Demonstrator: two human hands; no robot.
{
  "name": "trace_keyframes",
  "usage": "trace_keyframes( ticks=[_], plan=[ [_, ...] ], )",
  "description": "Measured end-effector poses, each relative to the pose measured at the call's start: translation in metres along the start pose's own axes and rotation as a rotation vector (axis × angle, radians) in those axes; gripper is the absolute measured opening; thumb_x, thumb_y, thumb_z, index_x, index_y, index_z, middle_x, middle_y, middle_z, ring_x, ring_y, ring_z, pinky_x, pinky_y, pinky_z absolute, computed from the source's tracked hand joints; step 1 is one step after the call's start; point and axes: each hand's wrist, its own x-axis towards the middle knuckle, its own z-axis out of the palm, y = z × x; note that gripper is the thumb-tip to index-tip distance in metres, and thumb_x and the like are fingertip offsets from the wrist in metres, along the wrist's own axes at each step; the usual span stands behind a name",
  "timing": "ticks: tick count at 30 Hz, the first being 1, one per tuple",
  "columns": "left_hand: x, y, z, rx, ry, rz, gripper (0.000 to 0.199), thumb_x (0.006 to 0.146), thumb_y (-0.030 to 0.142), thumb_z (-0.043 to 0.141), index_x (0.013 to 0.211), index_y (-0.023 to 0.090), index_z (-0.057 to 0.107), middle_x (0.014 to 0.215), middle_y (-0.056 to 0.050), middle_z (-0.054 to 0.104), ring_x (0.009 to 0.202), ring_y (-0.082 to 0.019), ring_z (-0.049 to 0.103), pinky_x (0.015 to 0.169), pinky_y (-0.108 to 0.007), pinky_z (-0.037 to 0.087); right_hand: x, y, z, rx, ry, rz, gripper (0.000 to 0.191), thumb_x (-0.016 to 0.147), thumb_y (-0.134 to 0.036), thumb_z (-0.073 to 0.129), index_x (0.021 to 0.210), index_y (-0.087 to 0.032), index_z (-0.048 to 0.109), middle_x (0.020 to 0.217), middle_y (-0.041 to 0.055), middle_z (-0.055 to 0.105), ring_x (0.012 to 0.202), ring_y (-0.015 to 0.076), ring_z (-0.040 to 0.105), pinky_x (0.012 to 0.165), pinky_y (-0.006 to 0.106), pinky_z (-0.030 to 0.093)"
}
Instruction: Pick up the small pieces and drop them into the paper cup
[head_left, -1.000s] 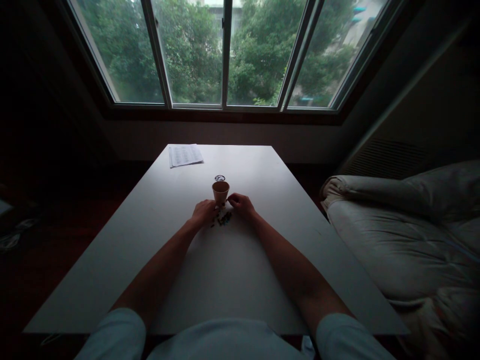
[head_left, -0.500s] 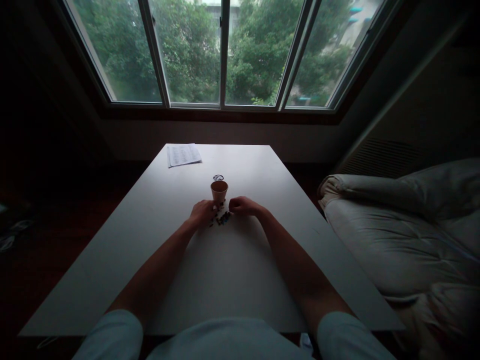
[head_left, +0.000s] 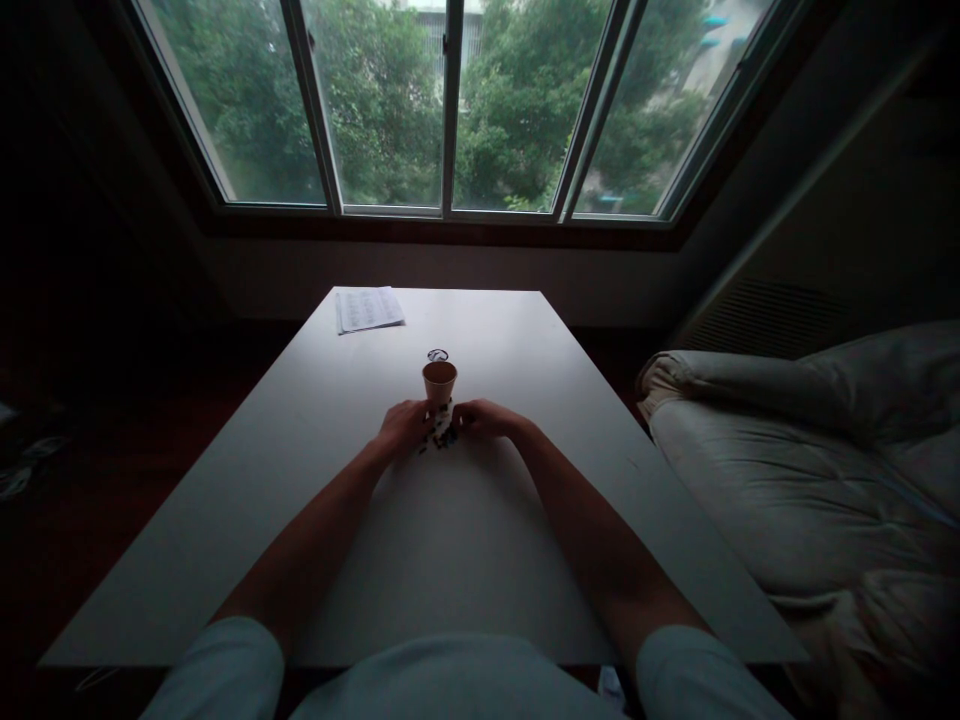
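Observation:
A paper cup (head_left: 439, 390) stands upright on the white table, its open mouth showing a brown inside. Several small dark pieces (head_left: 441, 440) lie scattered just in front of it, too small to name. To the left of the cup's base is my left hand (head_left: 405, 424), fingers curled and closed beside the pieces; what they pinch, if anything, is hidden. My right hand (head_left: 484, 418) rests at the right edge of the pile with its fingertips pressed together among the pieces. Whatever lies between those fingertips is too small to make out.
Behind the cup lies a small round dark-rimmed item (head_left: 437, 355). Printed sheets (head_left: 370, 310) rest at the far left corner of the white table (head_left: 450, 560). A padded pale sofa or bedding (head_left: 750, 480) stands to the right, and a window (head_left: 390, 110) is ahead.
My right hand has moved slightly left, its fingertips now at the dark pieces. My left hand and the cup have stayed nearly in place.

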Motion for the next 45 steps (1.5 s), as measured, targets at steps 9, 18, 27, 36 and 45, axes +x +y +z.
trace_keyframes(
  ticks=[9,18,27,36,45],
  plan=[
    [-0.002,-0.001,-0.003,0.017,-0.016,-0.001,0.022,0.087,0.034,0.058,0.102,0.026,0.071,0.095,-0.010,0.072,0.090,-0.026,0.064,0.078,-0.033,0.041,0.002,0.005,0.001,-0.070,0.053,0.017,0.021,0.071,-0.012,0.063,0.089,-0.020,0.071,0.068,-0.0036,0.057,0.059,0.0100,0.048,0.056,0.021,0.030],
    [-0.001,0.000,-0.004,0.025,-0.026,-0.014,0.021,0.089,0.033,0.057,0.103,0.025,0.070,0.095,-0.010,0.072,0.091,-0.026,0.065,0.078,-0.032,0.041,-0.001,0.000,0.002,-0.107,0.099,0.015,0.023,0.074,-0.011,0.059,0.091,-0.020,0.072,0.068,-0.0029,0.057,0.060,0.0099,0.046,0.059,0.022,0.031],
    [-0.001,0.000,0.000,0.206,-0.030,-0.022,0.024,0.092,0.035,0.051,0.105,0.026,0.069,0.096,-0.008,0.072,0.088,-0.023,0.066,0.072,-0.030,0.043,-0.002,-0.003,0.003,-0.172,0.102,0.028,0.021,0.078,-0.018,0.062,0.097,-0.019,0.072,0.070,-0.0030,0.058,0.061,0.0090,0.046,0.060,0.022,0.030],
    [-0.002,-0.001,0.002,0.176,-0.003,0.018,0.023,0.091,0.035,0.053,0.105,0.025,0.069,0.098,-0.008,0.073,0.089,-0.023,0.067,0.074,-0.029,0.044,-0.002,-0.004,0.004,-0.177,0.096,0.008,0.022,0.077,-0.021,0.066,0.098,-0.021,0.072,0.072,-0.0024,0.061,0.062,0.0098,0.049,0.058,0.021,0.030],
    [-0.002,0.000,0.000,0.168,0.022,0.060,0.022,0.090,0.034,0.056,0.106,0.026,0.069,0.097,-0.007,0.073,0.087,-0.022,0.067,0.071,-0.029,0.044,0.003,0.008,0.009,-0.145,0.177,-0.026,0.015,0.077,-0.021,0.062,0.088,-0.020,0.072,0.070,-0.0023,0.062,0.060,0.0098,0.049,0.059,0.022,0.033]
  ],
)
